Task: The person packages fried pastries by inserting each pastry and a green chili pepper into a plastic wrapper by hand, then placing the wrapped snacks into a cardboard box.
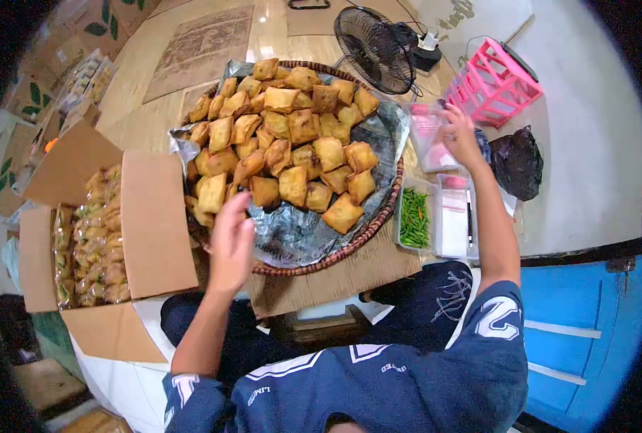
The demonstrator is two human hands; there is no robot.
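My left hand (232, 242) is at the near left edge of a round woven tray (391, 220), its fingers stretched out and slightly blurred, with nothing visible in it. Lined with silvery printed paper (292, 234), the tray holds a heap of golden fried square pastries (303, 126). My right hand (459, 137) is raised over a clear container of pink-marked plastic packs (431, 148) to the right of the tray. Its fingers look apart and a little blurred; I see nothing held. Nearer me, one clear tub (415, 216) holds green chillies and another (454, 224) holds white plastic bags.
On the left, an open cardboard box (159, 224) contains bagged pastries (101, 238). A black fan (375, 50) is behind the tray. A pink plastic basket (493, 83) and a black plastic bag (517, 162) are at the right, by the wall.
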